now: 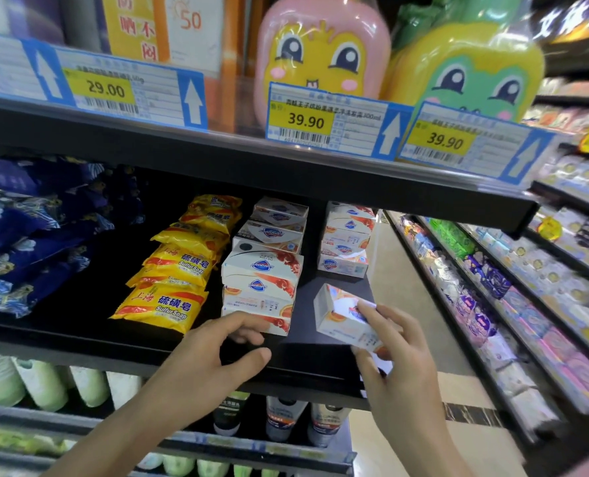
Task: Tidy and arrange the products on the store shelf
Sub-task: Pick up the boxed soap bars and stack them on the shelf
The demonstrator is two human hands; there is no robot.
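Right hand (394, 342) pinches a white soap box (343, 318) with orange print, tilted, above the black shelf (79, 325) edge. Left hand (217, 352), fingers loosely curled, touches the front box of the middle stack (260, 290).

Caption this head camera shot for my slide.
Right hand holds a soap box while left hand touches the stacked boxes.
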